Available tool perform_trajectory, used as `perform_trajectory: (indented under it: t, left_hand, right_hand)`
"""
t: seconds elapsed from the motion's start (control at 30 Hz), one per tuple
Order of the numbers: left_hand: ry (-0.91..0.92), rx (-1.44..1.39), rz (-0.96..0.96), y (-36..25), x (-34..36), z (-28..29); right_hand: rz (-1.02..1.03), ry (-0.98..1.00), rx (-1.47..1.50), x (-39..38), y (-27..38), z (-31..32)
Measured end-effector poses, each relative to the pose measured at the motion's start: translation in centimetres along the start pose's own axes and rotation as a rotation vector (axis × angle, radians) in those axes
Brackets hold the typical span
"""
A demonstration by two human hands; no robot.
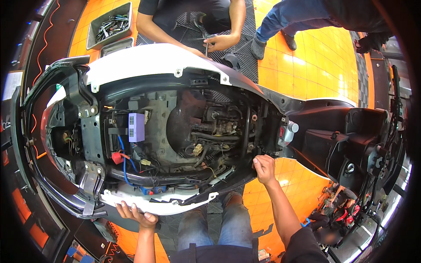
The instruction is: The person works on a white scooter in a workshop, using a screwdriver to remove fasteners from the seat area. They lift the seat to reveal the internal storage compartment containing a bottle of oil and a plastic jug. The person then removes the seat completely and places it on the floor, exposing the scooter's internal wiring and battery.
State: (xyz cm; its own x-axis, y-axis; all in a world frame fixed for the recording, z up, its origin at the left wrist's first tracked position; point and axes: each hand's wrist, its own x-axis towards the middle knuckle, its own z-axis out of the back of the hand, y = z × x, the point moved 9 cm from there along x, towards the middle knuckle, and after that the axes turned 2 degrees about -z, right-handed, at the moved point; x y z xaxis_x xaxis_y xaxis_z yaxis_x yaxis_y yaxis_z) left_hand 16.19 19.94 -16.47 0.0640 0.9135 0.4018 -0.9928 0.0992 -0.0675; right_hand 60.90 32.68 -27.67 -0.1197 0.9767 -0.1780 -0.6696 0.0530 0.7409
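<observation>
A scooter with its seat area stripped open lies across the view, its black frame [93, 131] and wiring exposed. On the near side, a white side panel [162, 207] runs along the frame, and my left hand [137, 215] grips its lower edge with bent fingers. My right hand [264, 168] is closed at the dark front end of the near bodywork; what its fingers pinch is hidden. Within the frame are a purple box with a small display [136, 127], blue cables [124, 160], a red cap [117, 158] and a pale connector [197, 150].
Across the scooter, a co-worker's hand [221, 42] holds a thin metal tool by the far white panel [131, 65]. Another person's legs [285, 22] stand at the far right. A tool tray [90, 39] sits far left. The scooter's front bodywork [324, 127] extends right.
</observation>
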Motion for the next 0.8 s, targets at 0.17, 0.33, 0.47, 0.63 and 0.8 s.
perform_trajectory:
  t: [0.17,0.33,0.47,0.63,0.8]
  left_hand:
    - [0.019,0.014,-0.004,-0.2,0.1,0.0]
    - [-0.004,0.034,0.017,0.0,-0.4,0.1]
    - [-0.042,0.045,0.035,-0.2,0.2,0.4]
    - [0.005,0.046,0.04,0.0,0.5,0.5]
    - [-0.048,-0.086,0.224,3.4,3.6,3.4]
  right_hand:
    - [-0.001,0.009,0.038,0.0,-0.5,-0.1]
    - [0.014,0.013,0.049,0.1,-0.5,-0.1]
    - [0.058,-0.06,0.065,-0.4,-0.5,0.3]
    - [0.134,-0.211,0.06,-1.3,-0.9,0.7]
    - [0.163,-0.241,0.082,-1.2,-0.3,0.9]
